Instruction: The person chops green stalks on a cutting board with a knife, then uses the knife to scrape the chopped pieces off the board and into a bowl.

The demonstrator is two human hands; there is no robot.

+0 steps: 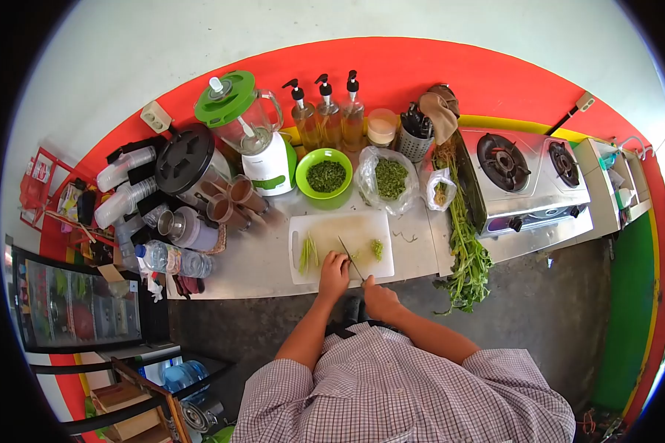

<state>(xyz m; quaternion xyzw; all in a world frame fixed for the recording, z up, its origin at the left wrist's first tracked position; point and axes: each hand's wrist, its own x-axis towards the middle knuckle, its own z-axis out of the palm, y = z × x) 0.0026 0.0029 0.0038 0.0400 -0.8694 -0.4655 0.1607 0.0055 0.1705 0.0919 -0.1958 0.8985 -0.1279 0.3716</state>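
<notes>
A white cutting board [329,227] lies at the counter's front edge. My right hand [382,300] is closed around the handle of a knife [351,260], whose blade points away from me over the board. Just left of the blade, my left hand [334,275] rests on the board with its fingers curled; what is under them is hidden. Cut green stalks [307,255] lie left of that hand. To the right of the knife sits a small heap of chopped green pieces [377,249].
Behind the board stand a green bowl [324,196] and a plastic bag [369,193], both with chopped greens. A blender [262,159] and cups [245,196] are at left. Leafy stems [465,262] hang over the edge beside a gas stove [528,177].
</notes>
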